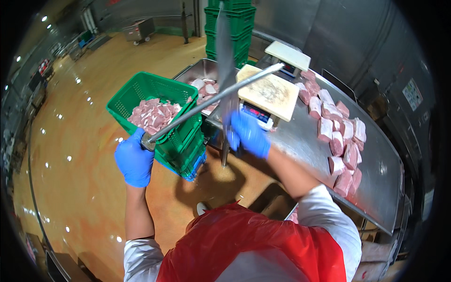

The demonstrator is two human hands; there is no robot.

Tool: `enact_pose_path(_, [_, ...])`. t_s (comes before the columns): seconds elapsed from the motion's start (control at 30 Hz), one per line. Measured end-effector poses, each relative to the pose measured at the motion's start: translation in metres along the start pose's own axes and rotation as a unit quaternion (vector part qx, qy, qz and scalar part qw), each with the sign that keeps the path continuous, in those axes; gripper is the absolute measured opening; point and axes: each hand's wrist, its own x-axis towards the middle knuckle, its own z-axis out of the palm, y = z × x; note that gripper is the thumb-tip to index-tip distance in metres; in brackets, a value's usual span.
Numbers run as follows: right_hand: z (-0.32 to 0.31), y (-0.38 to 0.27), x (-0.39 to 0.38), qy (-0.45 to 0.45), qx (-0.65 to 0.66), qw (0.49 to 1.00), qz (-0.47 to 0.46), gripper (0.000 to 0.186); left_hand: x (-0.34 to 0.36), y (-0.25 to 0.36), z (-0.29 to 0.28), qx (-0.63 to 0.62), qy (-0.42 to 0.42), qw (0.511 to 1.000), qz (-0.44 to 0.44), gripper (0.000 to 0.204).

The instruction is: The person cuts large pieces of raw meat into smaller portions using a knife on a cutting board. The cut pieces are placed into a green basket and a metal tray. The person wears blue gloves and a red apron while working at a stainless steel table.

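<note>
My left hand (135, 160), in a blue glove, is closed round the handle of a long sharpening steel (216, 99). The steel's rod slants up to the right, its tip above the scale by the table. In my gloved right hand (250, 135) is a knife (225, 51), its broad blade pointing up and smeared by motion. The blade crosses the steel; whether they touch I cannot tell. Below the steel, a green crate (123, 105) holds cut pieces of pink meat (152, 114). Right of my right hand, a scale (256, 113) carries a stained cutting board (270, 91).
A steel table (300, 141) on the right bears several chunks of meat (345, 134) and a second scale (287, 56). Behind the green crate stands a metal tub (181, 75) of meat. Green crates (239, 28) are stacked farther back. The floor (89, 188) looks wet.
</note>
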Motion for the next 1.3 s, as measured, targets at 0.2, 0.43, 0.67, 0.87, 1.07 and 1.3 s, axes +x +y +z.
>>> enact_pose_path(0.2, [0.014, 0.135, -0.150, -0.069, -0.416, 0.906, -0.043, 0.018, -0.002, -0.006, -0.014, 0.031, 0.053, 0.997, 0.047, 0.018])
enact_pose_path(0.43, [-0.020, -0.086, 0.040, 0.412, 0.076, 0.882, -0.218, 0.029, 0.005, 0.007, -0.003, 0.008, 0.040, 0.999, 0.037, 0.017])
enact_pose_path(0.67, [0.002, 0.148, -0.108, -0.093, -0.501, 0.853, 0.109, 0.028, 0.012, -0.015, -0.005, 0.023, -0.020, 0.996, -0.080, 0.009])
enact_pose_path(0.87, [0.083, 0.168, -0.232, 0.127, -0.318, 0.888, 0.307, 0.033, -0.036, -0.141, 0.040, 0.119, -0.218, 0.944, -0.216, 0.022])
enact_pose_path(1.07, [0.064, 0.177, -0.210, 0.223, -0.315, 0.889, 0.247, 0.035, 0.003, -0.204, 0.127, 0.199, -0.318, 0.914, -0.153, 0.025])
enact_pose_path(1.3, [0.037, 0.139, -0.225, 0.339, -0.327, 0.832, 0.293, 0.031, 0.048, -0.096, 0.143, 0.018, -0.113, 0.985, 0.133, 0.023])
